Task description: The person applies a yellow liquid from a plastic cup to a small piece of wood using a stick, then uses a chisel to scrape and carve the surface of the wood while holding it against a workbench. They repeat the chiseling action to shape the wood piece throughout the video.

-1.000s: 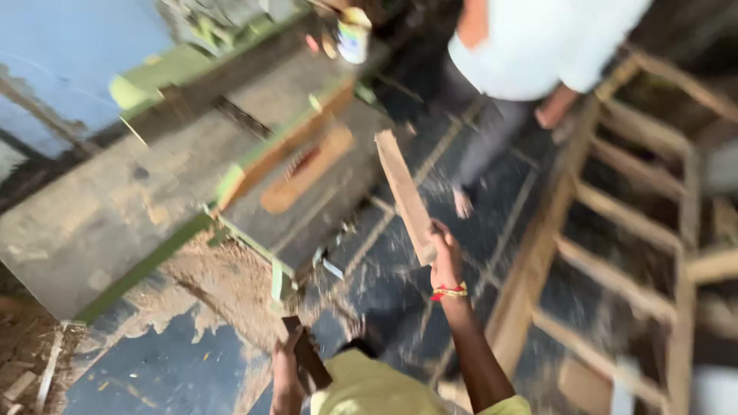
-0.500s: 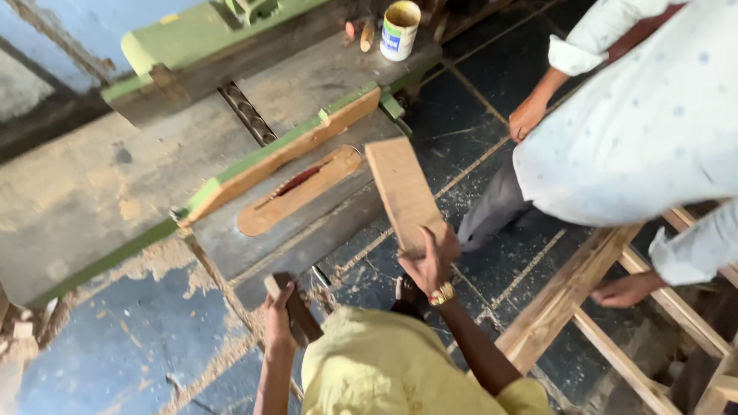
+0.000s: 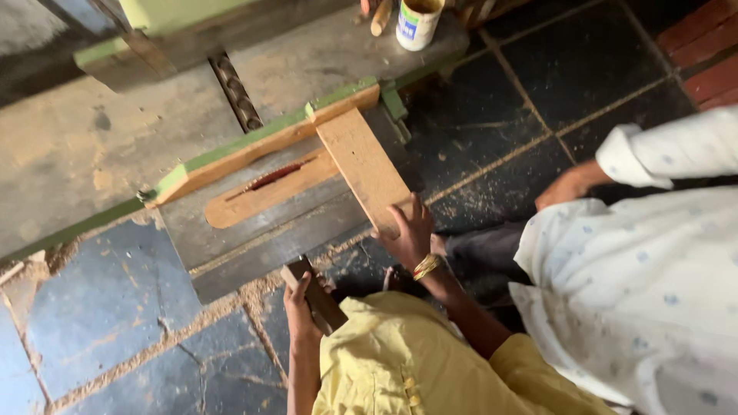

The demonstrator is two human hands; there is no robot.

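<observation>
My right hand (image 3: pixel 410 230), with a gold bangle at the wrist, grips the near end of a flat wooden plank (image 3: pixel 361 165). The plank lies across the saw table (image 3: pixel 231 238), and its far end touches the long wooden fence (image 3: pixel 254 150). A reddish saw blade (image 3: pixel 269 178) shows in the slot of a wooden insert just left of the plank. My left hand (image 3: pixel 301 306) is closed around a short dark wooden block (image 3: pixel 317 298) near the table's front edge.
A person in a white patterned shirt (image 3: pixel 630 292) bends in close on the right, one hand (image 3: pixel 567 184) low over the dark tiled floor. A white can (image 3: pixel 417 21) stands at the back of the green-edged machine. Sawdust lies along the floor joints.
The plank has swung down from the air onto the saw table, against the fence. My left hand still holds the dark block. The person in white has come closer on the right.
</observation>
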